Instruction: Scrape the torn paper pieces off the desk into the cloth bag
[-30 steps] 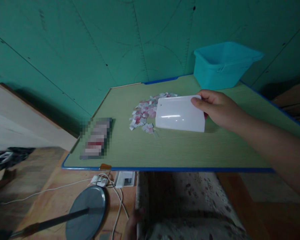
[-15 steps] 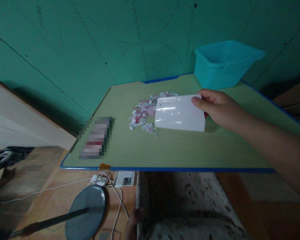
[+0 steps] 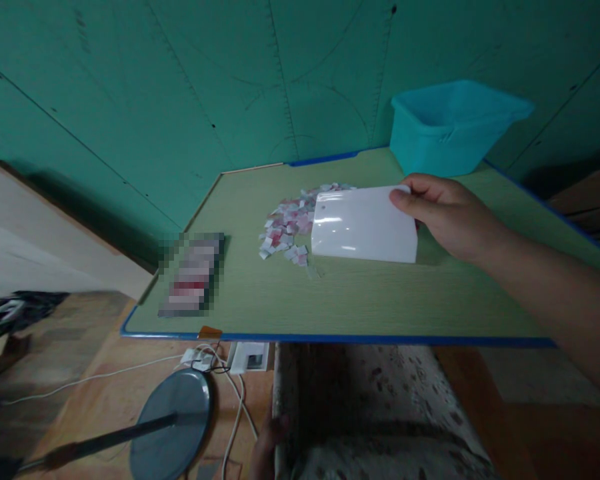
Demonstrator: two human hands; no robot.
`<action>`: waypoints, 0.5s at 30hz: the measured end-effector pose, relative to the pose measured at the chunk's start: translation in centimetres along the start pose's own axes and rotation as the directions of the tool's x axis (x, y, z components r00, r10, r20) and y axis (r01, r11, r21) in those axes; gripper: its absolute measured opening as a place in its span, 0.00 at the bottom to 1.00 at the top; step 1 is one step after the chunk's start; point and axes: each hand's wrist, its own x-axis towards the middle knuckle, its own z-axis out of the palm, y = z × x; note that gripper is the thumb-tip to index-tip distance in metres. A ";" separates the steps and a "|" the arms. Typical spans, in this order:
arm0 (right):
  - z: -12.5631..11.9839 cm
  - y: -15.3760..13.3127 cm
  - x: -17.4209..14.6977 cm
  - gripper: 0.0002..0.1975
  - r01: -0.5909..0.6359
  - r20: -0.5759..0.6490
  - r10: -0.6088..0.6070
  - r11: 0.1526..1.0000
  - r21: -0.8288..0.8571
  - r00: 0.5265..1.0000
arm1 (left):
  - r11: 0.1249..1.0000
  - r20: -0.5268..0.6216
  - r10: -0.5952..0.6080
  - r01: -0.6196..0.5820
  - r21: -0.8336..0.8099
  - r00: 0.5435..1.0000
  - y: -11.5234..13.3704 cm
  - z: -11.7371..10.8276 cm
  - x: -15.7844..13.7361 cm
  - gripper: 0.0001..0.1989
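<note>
My right hand (image 3: 443,213) grips the right end of a white plastic scraper (image 3: 364,225), thumb on top and fingers behind. Glossy and slightly curved, the scraper has a small hole near its upper left corner. It hides part of a pile of small pink-and-white paper pieces (image 3: 287,223) on the light green tabletop (image 3: 260,300). Whether its lower edge touches the tabletop, I cannot tell. My left hand (image 3: 271,437) is low in the view, below the table edge by the patterned fabric. It is dark and blurred, and its fingers cannot be made out.
A turquoise plastic bin (image 3: 445,133) stands at the table's back right corner. On the left lies a pixelated flat object (image 3: 193,275). Green wall (image 3: 180,87) rises behind the table. Below are a round grey stand base (image 3: 175,427), white cables (image 3: 237,420) and a power strip (image 3: 197,359).
My right hand has shifted slightly right with the scraper, whose right end tilts a little more towards me. The paper pile looks the same, and my left hand has hardly moved.
</note>
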 end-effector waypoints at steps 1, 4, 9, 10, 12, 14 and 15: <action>0.0 0.0 0.0 0.13 -0.001 0.001 0.001 1.000 -0.010 1.000 | 1.000 -0.008 0.009 -0.009 0.011 1.000 0.0 0.1 0.0 0.12; 0.2 -0.1 -0.1 0.12 -0.013 0.008 0.014 0.999 -0.029 1.000 | 0.999 -0.028 0.027 -0.026 0.034 0.999 0.1 0.4 0.1 0.12; 0.4 -0.3 -0.2 0.13 -0.011 0.044 0.014 0.999 -0.051 0.999 | 0.998 -0.053 0.037 -0.035 0.044 0.998 0.0 0.7 0.1 0.11; 0.4 -0.3 -0.2 0.13 -0.007 0.053 0.010 0.998 -0.063 0.999 | 0.998 -0.056 0.037 -0.034 0.043 0.998 0.0 0.7 0.1 0.11; 0.3 -0.3 -0.2 0.13 0.006 0.059 -0.001 0.996 -0.093 0.998 | 0.999 -0.061 0.035 -0.032 0.041 0.998 0.0 0.8 0.0 0.11; 0.1 -0.3 -0.3 0.13 0.018 0.046 -0.012 0.992 -0.123 0.999 | 0.999 -0.062 0.030 -0.028 0.037 0.998 0.1 0.9 0.0 0.10; 0.0 -0.3 -0.3 0.13 0.018 0.033 -0.014 0.991 -0.135 0.999 | 0.999 -0.061 0.027 -0.025 0.034 0.998 0.1 0.9 0.0 0.10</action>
